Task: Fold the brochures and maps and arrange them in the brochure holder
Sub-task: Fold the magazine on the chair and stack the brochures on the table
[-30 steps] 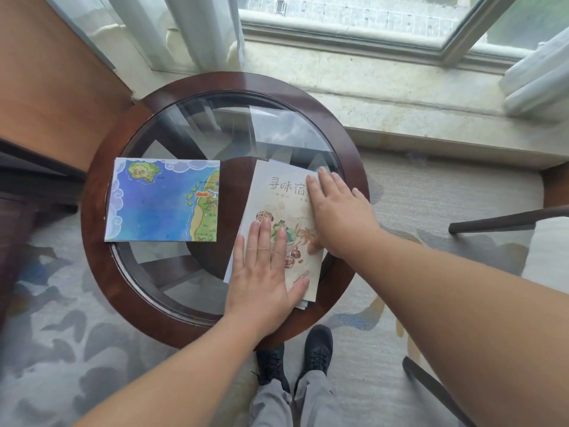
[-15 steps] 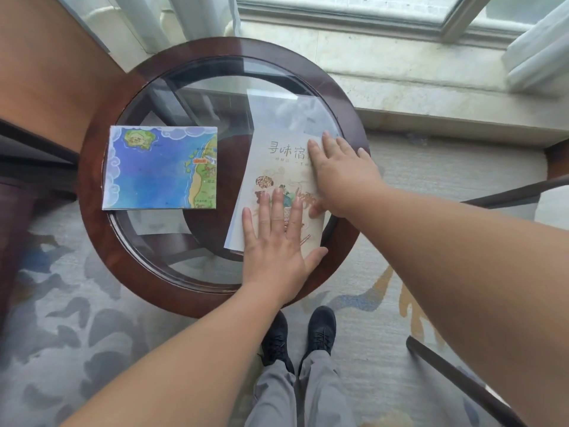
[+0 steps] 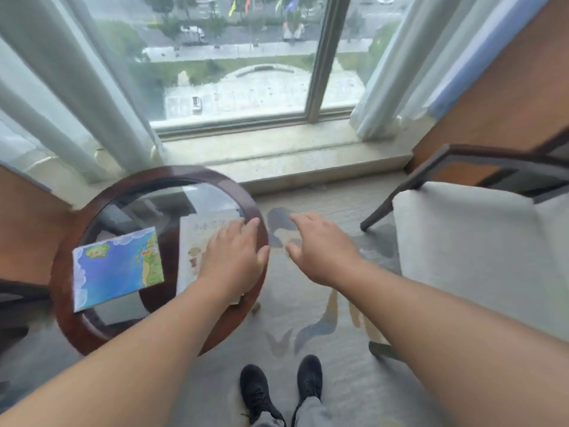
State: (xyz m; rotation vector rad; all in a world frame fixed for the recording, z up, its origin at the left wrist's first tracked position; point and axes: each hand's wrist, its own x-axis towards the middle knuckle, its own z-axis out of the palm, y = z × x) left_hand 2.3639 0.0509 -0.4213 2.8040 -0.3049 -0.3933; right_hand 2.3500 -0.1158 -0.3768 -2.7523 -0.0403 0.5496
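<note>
A folded cream brochure [image 3: 197, 238] with printed characters and a food picture lies on the right side of the round glass table [image 3: 101, 195]. My left hand [image 3: 234, 257] rests flat on it, fingers straight and reaching the table's right rim. A folded blue map [image 3: 117, 269] lies on the table's left half, untouched. My right hand [image 3: 320, 248] hovers off the table over the carpet, fingers loosely spread, holding nothing. No brochure holder is in view.
A white-cushioned armchair [image 3: 480, 248] with a dark frame stands to the right. A stone window sill [image 3: 277, 158] and pale curtains [image 3: 77, 97] lie beyond the table. Patterned carpet [image 3: 308, 318] and my black shoes [image 3: 280, 392] are below.
My right hand has lifted off the brochure and swung right, off the table. My left hand has slid up the brochure. The view has tilted up and turned right.
</note>
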